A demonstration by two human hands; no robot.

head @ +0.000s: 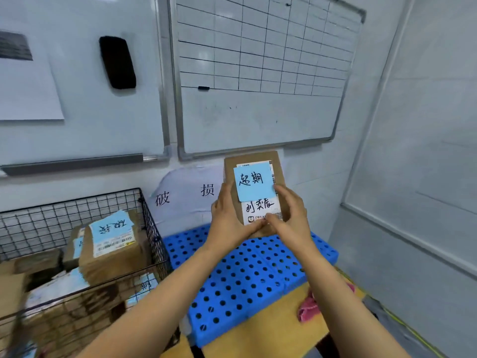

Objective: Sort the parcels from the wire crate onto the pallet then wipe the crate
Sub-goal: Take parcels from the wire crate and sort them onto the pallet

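Two arms outstretched, left hand (227, 218) and right hand (291, 215) fingers clamped on upright brown parcel (258, 206), above blue pallet (232, 275)

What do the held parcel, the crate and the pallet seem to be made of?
Held parcel: matte brown cardboard, it seems, with a white paper label.
Crate: thin black wire in an open grid, probably coated metal.
Pallet: bright blue, evenly moulded round holes, so likely plastic.
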